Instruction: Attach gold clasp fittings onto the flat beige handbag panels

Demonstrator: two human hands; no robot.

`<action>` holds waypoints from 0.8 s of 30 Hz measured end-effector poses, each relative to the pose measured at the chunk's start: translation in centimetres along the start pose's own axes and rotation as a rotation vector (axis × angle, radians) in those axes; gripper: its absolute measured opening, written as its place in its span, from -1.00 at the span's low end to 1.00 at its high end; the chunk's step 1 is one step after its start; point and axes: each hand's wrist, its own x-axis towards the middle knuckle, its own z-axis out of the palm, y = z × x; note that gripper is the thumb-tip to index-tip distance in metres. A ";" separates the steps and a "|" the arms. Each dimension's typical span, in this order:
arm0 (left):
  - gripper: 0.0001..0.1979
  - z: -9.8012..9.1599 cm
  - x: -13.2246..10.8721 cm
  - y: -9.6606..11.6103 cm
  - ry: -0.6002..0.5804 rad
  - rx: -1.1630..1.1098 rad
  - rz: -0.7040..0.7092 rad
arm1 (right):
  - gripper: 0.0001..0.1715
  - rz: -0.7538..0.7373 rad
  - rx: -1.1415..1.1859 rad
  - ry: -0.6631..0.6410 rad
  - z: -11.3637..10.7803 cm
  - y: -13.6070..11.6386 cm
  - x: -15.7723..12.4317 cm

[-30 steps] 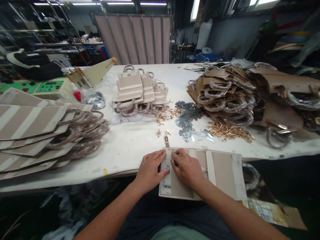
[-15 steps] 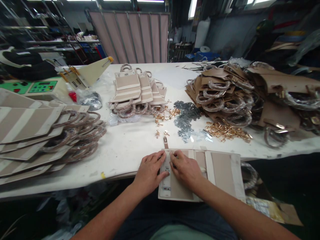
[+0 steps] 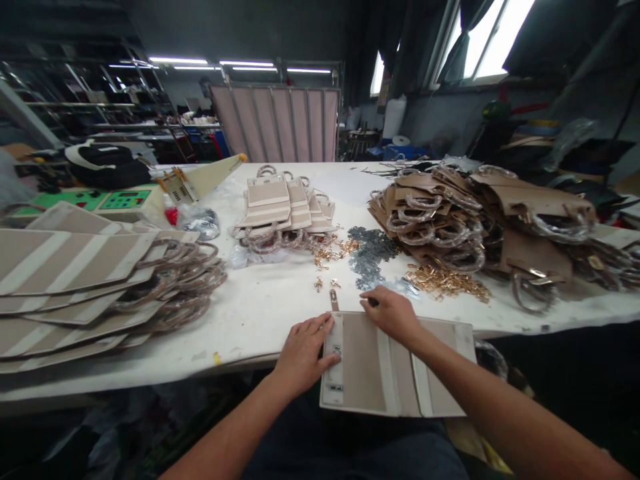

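A beige bag panel (image 3: 380, 373) lies across the near edge of the white table (image 3: 260, 307). My left hand (image 3: 305, 353) rests on its left edge, fingers flat, thumb beside small metal fittings (image 3: 336, 350) on the white strip. My right hand (image 3: 393, 313) sits at the panel's far edge with fingers curled, pinching a small dark piece I cannot make out. Just beyond lie grey metal plates (image 3: 373, 257) and gold clasps (image 3: 445, 280).
Striped bag panels with handles (image 3: 100, 280) are stacked at the left. A smaller stack of beige bags (image 3: 283, 207) sits mid-table, brown bags with wrapped handles (image 3: 450, 207) at the right. A green control box (image 3: 115, 200) stands at the far left.
My right hand left the fittings on the panel and moved forward and right toward the metal plates. The view tilted up. My left hand stayed on the panel.
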 end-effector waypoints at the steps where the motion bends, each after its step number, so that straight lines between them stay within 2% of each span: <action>1: -0.23 0.1 0.0 0.0 0.003 -0.013 -0.003 | -0.73 0.031 -0.049 -0.001 -0.2 1.0 1.1; 5: -0.23 0.2 -0.1 -0.1 0.008 -0.054 -0.022 | -0.73 0.072 -0.118 -0.069 0.4 4.1 4.5; 9: -0.26 0.4 -0.4 -0.1 0.016 -0.070 -0.021 | -0.73 0.087 -0.119 -0.099 1.9 5.4 5.4; 15: -0.27 0.7 -0.4 -0.1 0.027 -0.069 -0.023 | -0.75 0.070 -0.103 -0.131 2.6 6.7 6.1; 24: -0.28 0.9 -0.3 -0.3 0.051 -0.084 -0.034 | -0.82 0.072 -0.078 -0.219 1.5 6.6 7.4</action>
